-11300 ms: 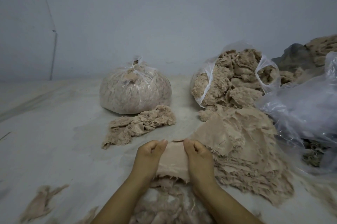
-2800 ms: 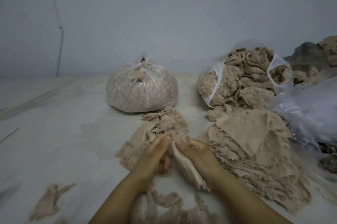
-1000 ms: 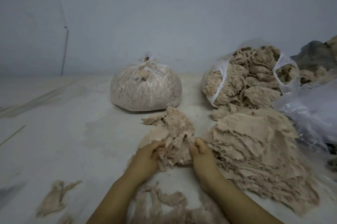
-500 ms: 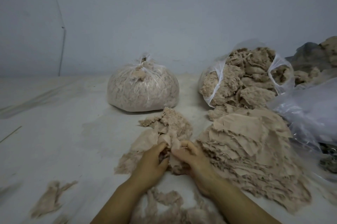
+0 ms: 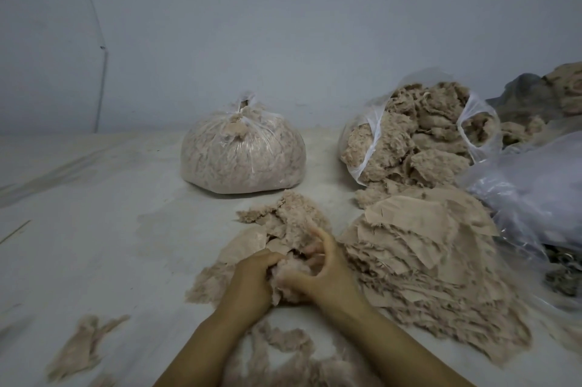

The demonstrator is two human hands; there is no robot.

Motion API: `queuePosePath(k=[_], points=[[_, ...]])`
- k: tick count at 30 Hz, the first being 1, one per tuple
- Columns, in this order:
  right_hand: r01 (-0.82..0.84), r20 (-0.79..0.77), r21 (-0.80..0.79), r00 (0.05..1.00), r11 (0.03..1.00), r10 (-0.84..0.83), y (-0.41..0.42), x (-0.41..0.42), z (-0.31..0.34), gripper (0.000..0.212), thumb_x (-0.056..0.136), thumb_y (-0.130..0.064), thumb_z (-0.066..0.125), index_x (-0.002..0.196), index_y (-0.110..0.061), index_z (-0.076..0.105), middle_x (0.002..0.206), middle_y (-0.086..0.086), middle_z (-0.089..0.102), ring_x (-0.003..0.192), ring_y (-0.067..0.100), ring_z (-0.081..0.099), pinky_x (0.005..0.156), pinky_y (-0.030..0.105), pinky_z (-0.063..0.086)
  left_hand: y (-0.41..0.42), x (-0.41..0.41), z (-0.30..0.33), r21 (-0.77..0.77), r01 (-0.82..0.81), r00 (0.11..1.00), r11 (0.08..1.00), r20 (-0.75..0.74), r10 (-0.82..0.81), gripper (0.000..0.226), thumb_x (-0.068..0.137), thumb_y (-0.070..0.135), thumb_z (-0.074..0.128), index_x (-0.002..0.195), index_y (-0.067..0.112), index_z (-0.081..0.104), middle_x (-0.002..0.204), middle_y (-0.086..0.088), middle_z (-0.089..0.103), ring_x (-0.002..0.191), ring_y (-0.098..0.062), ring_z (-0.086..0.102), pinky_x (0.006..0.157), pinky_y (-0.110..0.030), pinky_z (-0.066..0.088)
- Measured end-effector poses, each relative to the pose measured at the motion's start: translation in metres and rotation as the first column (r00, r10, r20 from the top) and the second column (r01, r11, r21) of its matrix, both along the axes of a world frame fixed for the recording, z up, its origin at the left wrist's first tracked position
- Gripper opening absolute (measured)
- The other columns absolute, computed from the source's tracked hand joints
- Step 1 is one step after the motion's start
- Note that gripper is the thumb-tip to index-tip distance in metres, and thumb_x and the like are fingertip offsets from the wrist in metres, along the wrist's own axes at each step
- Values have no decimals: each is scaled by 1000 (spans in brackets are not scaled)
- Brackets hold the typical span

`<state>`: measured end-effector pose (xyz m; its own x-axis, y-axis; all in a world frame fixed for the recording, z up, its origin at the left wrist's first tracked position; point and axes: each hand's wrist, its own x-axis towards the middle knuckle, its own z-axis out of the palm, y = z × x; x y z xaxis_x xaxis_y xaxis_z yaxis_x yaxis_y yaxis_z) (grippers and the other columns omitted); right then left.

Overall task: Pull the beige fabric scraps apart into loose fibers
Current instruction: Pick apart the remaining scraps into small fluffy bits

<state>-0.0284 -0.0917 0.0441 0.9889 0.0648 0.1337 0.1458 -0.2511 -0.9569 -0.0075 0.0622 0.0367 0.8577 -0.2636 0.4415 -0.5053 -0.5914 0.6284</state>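
My left hand and my right hand are pressed close together, both gripping one bunched beige fabric scrap low over the floor. The scrap is crumpled and fuzzy between the fingers, and much of it is hidden by them. Just beyond my hands lies a small heap of frayed scraps. A large stack of flat beige fabric scraps spreads to the right of my right hand. Loose fibers lie between my forearms near the bottom edge.
A tied clear bag of fibers stands at the back centre. An open bag of fluffy scraps sits at the back right. Crumpled clear plastic lies at the far right. A small scrap lies on the pale floor at left.
My hands have drawn closer together and a little toward me, bunching the scrap tighter between them. The heaps and bags have not moved.
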Motion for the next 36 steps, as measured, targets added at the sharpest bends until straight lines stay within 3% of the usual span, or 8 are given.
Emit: queuePosePath(k=[2,5,8,16,20,24,31,36], points=[[-30,116,-249,991,968,61,4,0,-4,104,49,-51,87,138,-41,34,127,-18,38,113,-1,41,94,17,40,-2,0,1,-46,-54,998,997,-27,53,31,75,4,70,82,34,68,80,10,68,76,-3,62,66,-15,47],[88,343,-299,939,950,21,3,5,-9,36,78,-13,72,111,-22,62,103,-8,57,90,-6,48,77,16,41,-1,0,1,-71,-82,996,994,-52,78,45,76,4,66,82,47,55,76,18,64,78,9,59,65,-8,44],[184,229,62,954,981,-194,-5,9,-10,17,93,-9,57,80,-14,67,71,-1,65,67,4,57,65,22,45,-2,0,0,10,-59,997,998,-59,59,33,82,21,69,78,47,50,69,20,60,74,11,56,63,-9,41],[337,-193,654,940,678,-282,-11,18,7,24,98,-1,44,93,-10,66,90,14,69,79,28,62,79,45,49,11,9,-7,47,-108,993,993,-47,110,15,89,15,62,82,19,74,70,31,56,73,11,55,66,-9,37],[206,-207,618,974,759,-97,-10,10,9,19,94,-3,51,106,0,66,94,20,71,79,31,66,75,44,53,1,0,7,-187,-169,985,968,-43,164,18,84,41,63,102,38,66,94,34,57,92,13,53,77,-1,37],[88,-207,594,977,800,46,-6,4,9,23,89,0,53,106,-2,67,99,21,72,90,37,69,75,44,56,-12,-7,17,-532,-64,914,845,-372,-164,57,69,64,67,118,35,59,110,23,64,101,9,59,83,-13,49],[182,-196,388,974,904,-112,-3,4,3,14,94,-21,58,101,-12,67,89,13,74,78,32,68,62,36,53,-18,-8,14,-723,-57,744,689,-491,-453,56,73,41,78,122,24,59,118,-4,67,103,-20,67,77,-31,55],[95,-139,281,989,955,-58,1,-2,2,32,94,-23,59,62,-20,63,61,-3,66,56,16,61,52,26,47,-24,-5,9,-626,-227,859,746,-490,-150,16,94,12,54,104,14,67,107,-13,70,99,-26,67,92,-42,52]])
